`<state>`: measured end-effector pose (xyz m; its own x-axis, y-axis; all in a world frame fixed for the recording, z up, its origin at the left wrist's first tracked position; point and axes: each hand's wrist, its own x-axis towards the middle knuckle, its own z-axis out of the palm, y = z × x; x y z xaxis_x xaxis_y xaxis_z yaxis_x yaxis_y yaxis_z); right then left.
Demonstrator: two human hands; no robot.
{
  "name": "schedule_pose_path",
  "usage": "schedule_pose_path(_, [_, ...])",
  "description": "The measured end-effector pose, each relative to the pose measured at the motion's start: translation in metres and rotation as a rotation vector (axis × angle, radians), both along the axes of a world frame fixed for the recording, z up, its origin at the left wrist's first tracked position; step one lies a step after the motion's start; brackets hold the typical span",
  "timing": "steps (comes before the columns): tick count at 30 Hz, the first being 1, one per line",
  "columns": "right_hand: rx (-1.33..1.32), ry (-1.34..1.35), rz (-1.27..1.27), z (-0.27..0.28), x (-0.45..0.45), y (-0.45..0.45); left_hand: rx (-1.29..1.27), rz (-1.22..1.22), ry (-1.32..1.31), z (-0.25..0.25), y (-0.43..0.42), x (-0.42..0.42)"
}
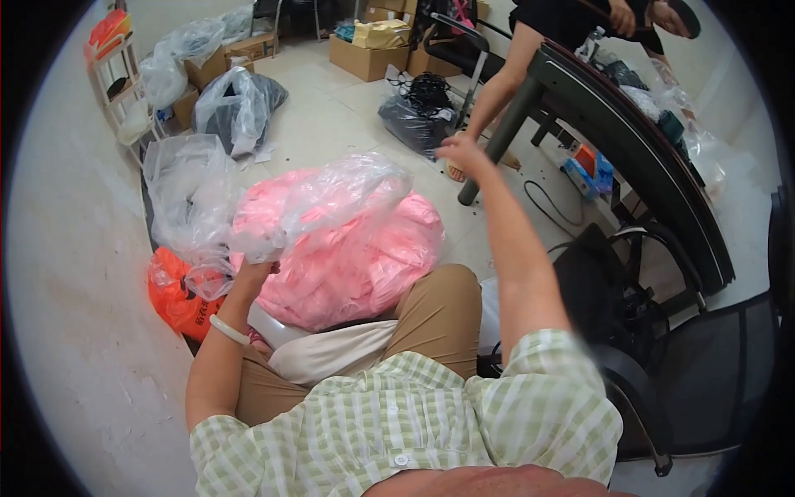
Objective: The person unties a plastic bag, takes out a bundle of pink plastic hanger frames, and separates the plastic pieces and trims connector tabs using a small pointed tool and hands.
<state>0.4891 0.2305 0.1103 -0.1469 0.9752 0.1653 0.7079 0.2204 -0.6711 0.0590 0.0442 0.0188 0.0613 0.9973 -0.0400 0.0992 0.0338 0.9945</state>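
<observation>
A large clear bag full of pink pieces (356, 265) lies on the floor in front of my knees. My left hand (263, 267) is closed on the clear plastic (331, 199) at the bag's left side. Out to the right, my right hand (464, 156) is raised beyond the bag, near the other person's lower leg; its fingers are blurred. An orange bag (178, 290) and more clear plastic (190, 199) lie left of my left hand. A white cloth (331, 354) rests across my lap.
Another person (513, 70) stands behind the dark curved table (638, 141) at the right. Black chairs (704, 364) stand at the lower right. Filled bags (240, 108), a black bag (414, 116) and cardboard boxes (368, 62) are farther back. A wall (74, 248) runs along the left.
</observation>
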Motion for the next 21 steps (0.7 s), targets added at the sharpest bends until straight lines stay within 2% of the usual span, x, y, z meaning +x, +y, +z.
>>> schedule_pose_path(2, [-0.075,-0.025,-0.102,-0.054,-0.039,0.013,-0.004,-0.019,-0.004,-0.002,0.001,-0.001])
schedule_pose_path(4, [-0.043,-0.03,-0.097,-0.089,-0.076,0.002,-0.003,-0.02,0.014,0.002,-0.003,-0.003])
schedule_pose_path(7, [-0.178,-0.142,-0.114,-0.09,-0.105,-0.028,-0.007,-0.024,0.044,-0.006,0.0,-0.006])
schedule_pose_path(11, [-0.149,-0.225,-0.151,-0.112,-0.088,-0.019,-0.011,-0.026,0.104,-0.02,0.008,-0.006])
schedule_pose_path(15, [-0.119,-0.15,-0.206,-0.124,-0.083,-0.004,0.033,-0.052,0.078,-0.019,0.007,0.0])
schedule_pose_path(17, [0.006,0.253,-0.168,-0.135,-0.086,0.004,-0.022,-0.089,0.107,-0.017,0.006,0.001])
schedule_pose_path(18, [0.004,0.256,-0.166,-0.139,-0.085,0.007,-0.024,-0.087,0.111,-0.018,0.006,0.001])
schedule_pose_path(20, [-0.249,0.61,-0.197,-0.117,-0.095,-0.004,-0.061,-0.041,0.075,-0.024,0.006,0.0])
schedule_pose_path(21, [-0.253,0.614,-0.195,-0.112,-0.096,-0.006,-0.063,-0.038,0.08,-0.024,0.006,0.0])
